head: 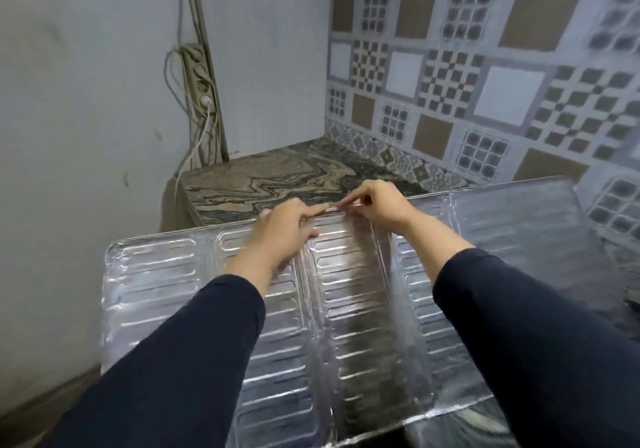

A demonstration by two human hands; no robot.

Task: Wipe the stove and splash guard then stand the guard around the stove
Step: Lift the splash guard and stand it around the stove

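Observation:
A silver foil splash guard [349, 295] with embossed ribs spreads across the lower half of the view, unfolded into several panels and tilted away from me. My left hand [287, 227] and my right hand [375, 203] both pinch its top edge near the middle, fingertips almost meeting. Both arms wear dark sleeves. The guard and my arms hide the stove, apart from a dark strip [381, 439] below the guard's bottom edge.
A marbled stone counter [277, 177] lies behind the guard in the corner. A patterned tile wall [485, 66] rises at right, a plain grey wall [69, 101] at left. A power strip with cables [202, 80] hangs in the corner.

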